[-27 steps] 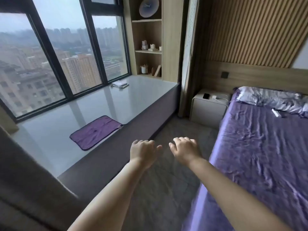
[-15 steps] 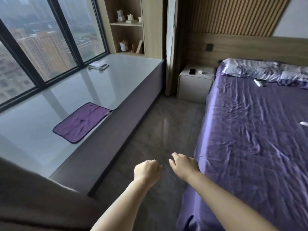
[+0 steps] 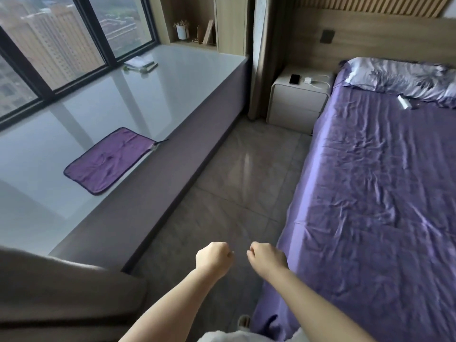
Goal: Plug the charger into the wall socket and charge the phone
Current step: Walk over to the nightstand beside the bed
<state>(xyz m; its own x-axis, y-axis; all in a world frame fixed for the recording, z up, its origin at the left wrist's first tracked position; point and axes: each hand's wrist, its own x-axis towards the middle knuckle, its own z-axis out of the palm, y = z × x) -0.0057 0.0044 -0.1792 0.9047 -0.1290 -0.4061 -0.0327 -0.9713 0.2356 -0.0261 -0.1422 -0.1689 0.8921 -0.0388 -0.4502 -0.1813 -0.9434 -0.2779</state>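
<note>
A black phone lies on the white nightstand at the far end of the aisle. Beside it on the right rests a white charger with its white cable looped on the top. A dark wall socket sits on the wooden headboard panel above the nightstand. My left hand and my right hand hang low over the floor, both curled into loose fists, holding nothing, far from the nightstand.
A bed with a purple sheet fills the right side, with a pillow and a small white object on it. A long window bench with a purple mat runs along the left. A grey tiled aisle lies between them.
The view has tilted downward and moved forward along the aisle. Both hands have sunk lower in the frame and their fingers have curled into fists.
</note>
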